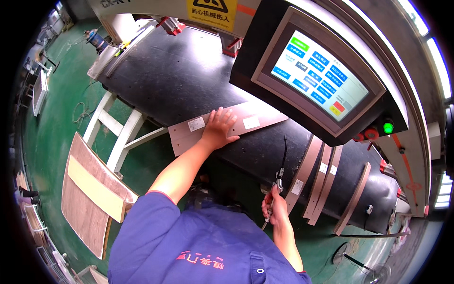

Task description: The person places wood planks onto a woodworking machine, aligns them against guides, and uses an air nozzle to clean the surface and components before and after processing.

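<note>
A long brown panel (187,137) with two white labels lies across the black worktable (165,71). My left hand (218,130) rests flat on it between the labels, fingers spread. In my right hand (275,207) is an air blow gun (279,179), gripped by its handle, its thin dark nozzle angled up and away from me. The nozzle is over the table, to the right of the panel and apart from it. To the right of the blow gun lie several narrow brown strips (309,165), some bearing white labels.
A touchscreen console (321,71) with a lit green button (388,128) overhangs the table at right. Red clamps (171,26) sit along the machine's beam. At left stand a white frame (111,124) and a board (85,208) carrying a pale strip. A fan (341,253) is at lower right.
</note>
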A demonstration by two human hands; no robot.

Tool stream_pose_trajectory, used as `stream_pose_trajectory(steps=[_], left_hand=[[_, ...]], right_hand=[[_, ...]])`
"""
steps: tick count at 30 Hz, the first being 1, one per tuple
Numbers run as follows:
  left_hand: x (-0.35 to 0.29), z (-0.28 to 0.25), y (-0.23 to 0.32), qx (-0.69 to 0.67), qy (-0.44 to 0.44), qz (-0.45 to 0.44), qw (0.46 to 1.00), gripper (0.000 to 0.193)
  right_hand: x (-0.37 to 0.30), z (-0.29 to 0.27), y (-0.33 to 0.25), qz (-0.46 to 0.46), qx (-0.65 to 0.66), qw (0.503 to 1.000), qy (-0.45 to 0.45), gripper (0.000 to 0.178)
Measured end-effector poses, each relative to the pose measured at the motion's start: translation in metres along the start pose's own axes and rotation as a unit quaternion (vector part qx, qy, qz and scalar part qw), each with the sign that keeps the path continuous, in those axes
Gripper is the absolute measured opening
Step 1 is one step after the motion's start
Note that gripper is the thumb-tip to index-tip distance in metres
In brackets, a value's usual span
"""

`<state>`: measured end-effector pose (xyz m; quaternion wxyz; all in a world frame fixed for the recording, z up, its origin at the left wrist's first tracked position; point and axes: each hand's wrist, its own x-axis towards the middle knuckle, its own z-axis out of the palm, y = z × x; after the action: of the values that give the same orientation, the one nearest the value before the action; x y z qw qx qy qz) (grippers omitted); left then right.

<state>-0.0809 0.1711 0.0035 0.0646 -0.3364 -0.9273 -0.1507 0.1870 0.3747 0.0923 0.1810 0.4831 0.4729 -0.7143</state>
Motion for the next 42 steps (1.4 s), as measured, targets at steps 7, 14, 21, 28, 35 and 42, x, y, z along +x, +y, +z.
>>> stream_pose_trajectory(steps=[7,14,21,28,35,42], left_hand=[[0.009,-0.022,-0.031,0.002,-0.077,0.065,0.995,0.074],[0.026,-0.042,-0.083,0.01,-0.153,0.224,0.963,0.074],[0.054,-0.047,-0.106,0.087,-0.159,0.271,0.945,0.053],[0.069,-0.013,-0.16,0.058,-0.052,0.218,0.973,0.032],[0.064,0.02,-0.079,-0.023,0.093,-0.072,0.993,0.054],[0.053,0.011,-0.075,0.015,0.083,-0.035,0.996,0.082]], right_hand=[[-0.001,0.012,0.003,-0.027,-0.045,0.998,-0.045,0.048],[0.005,0.025,-0.012,-0.086,-0.096,0.992,-0.014,0.046],[0.027,0.039,-0.058,-0.171,-0.172,0.969,0.041,0.044],[0.017,0.082,-0.095,-0.078,-0.313,0.946,-0.018,0.042],[0.038,0.115,-0.093,-0.036,-0.298,0.951,-0.076,0.04],[0.059,0.131,-0.11,-0.039,-0.286,0.957,-0.041,0.043]])
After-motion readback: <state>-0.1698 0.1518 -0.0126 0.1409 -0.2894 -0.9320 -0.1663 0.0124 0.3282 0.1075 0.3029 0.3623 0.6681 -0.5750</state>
